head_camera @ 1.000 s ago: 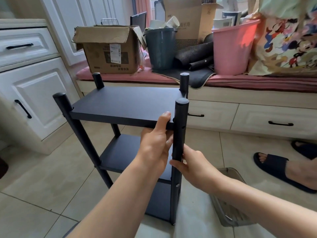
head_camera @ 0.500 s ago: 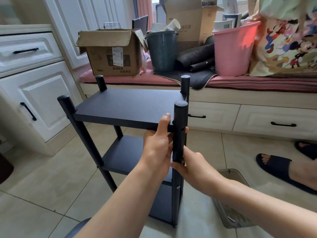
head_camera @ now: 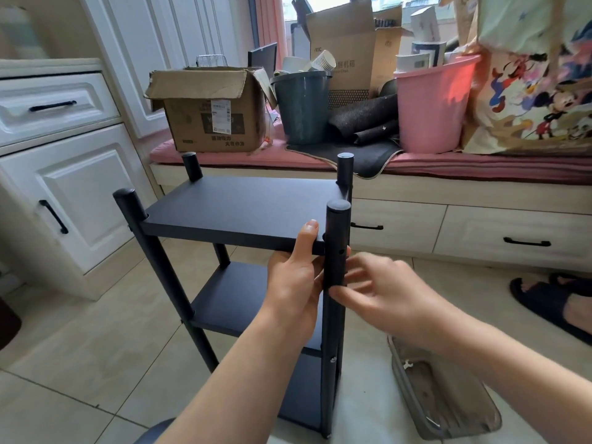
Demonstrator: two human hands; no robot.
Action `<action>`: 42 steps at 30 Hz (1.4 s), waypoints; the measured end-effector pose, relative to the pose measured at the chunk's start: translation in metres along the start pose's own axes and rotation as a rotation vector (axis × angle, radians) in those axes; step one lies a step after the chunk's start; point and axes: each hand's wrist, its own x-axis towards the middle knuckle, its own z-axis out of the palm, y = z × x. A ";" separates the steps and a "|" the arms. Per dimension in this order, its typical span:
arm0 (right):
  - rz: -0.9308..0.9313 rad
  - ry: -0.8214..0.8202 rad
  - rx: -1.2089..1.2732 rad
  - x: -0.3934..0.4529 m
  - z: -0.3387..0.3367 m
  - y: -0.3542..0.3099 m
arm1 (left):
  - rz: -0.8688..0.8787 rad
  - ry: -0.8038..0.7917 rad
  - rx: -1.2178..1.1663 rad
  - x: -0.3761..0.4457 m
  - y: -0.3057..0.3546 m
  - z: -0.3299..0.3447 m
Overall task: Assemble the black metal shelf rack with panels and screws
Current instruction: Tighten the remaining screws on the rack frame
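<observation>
Since a second earlier, your right hand (head_camera: 381,293) had let go of the near-right post (head_camera: 335,257) and pulled back just right of it, fingers spread and motion-blurred, thumb tip still touching the tube. Your left hand (head_camera: 293,283) gripped the front edge of the top panel (head_camera: 243,206) where it met that post, fingers curled beneath and thumb on top. At frame centre the black shelf rack (head_camera: 230,283) stood upright on the tiled floor (head_camera: 80,347), three panels fitted between four posts. At lower right a clear plastic tray (head_camera: 448,402) lay beside the rack.
</observation>
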 end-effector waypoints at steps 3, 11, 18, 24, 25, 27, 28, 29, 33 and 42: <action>-0.070 0.199 0.023 -0.003 -0.026 -0.009 | 0.012 -0.008 0.010 0.000 0.000 0.001; -0.315 0.308 0.306 0.006 -0.039 -0.045 | 0.013 -0.040 0.029 -0.001 0.000 0.000; -0.325 0.302 0.320 0.011 -0.035 -0.050 | 0.016 -0.063 0.065 0.002 -0.003 -0.006; -0.349 0.306 0.310 0.011 -0.037 -0.052 | 0.049 -0.076 0.099 0.002 -0.004 -0.008; -0.351 0.305 0.314 0.011 -0.037 -0.052 | 0.048 -0.074 0.097 0.001 -0.005 -0.008; -0.341 0.299 0.335 0.011 -0.037 -0.053 | 0.044 -0.074 0.087 0.000 -0.005 -0.008; -0.334 0.295 0.340 0.011 -0.036 -0.053 | 0.045 -0.073 0.081 -0.001 -0.005 -0.008; -0.328 0.291 0.337 0.012 -0.037 -0.053 | 0.045 -0.072 0.077 -0.001 -0.006 -0.008; -0.305 0.290 0.328 0.013 -0.036 -0.052 | 0.053 -0.059 0.066 0.000 -0.006 -0.007; -0.275 0.264 0.386 0.017 -0.036 -0.051 | 0.028 -0.015 -0.038 -0.002 -0.009 0.000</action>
